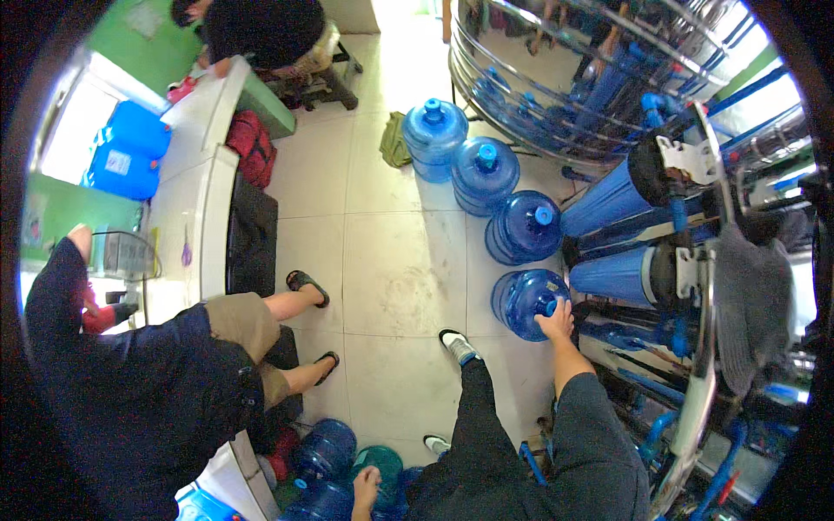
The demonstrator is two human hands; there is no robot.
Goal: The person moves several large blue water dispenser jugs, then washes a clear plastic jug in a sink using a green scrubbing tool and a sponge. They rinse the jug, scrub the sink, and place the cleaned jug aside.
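My right hand (557, 322) reaches down and grips the capped neck of a clear blue water jug (519, 293). That jug stands on the tiled floor, nearest to me in a row. Farther along the row are three similar blue jugs, including one (516, 236) just beyond the gripped jug. Low in the picture, my left hand (367, 488) is over a greenish water jug (382, 460), its fingers curled. Whether it holds that jug's neck is hidden. More blue jugs (325, 447) stand close beside the left hand.
Blue filter housings (608, 201) and steel pipes line the right side, below a large shiny tank (556, 78). A co-worker in brown shorts (243, 326) stands at the white counter (200, 226) on the left. Another person (265, 35) sits at the far end.
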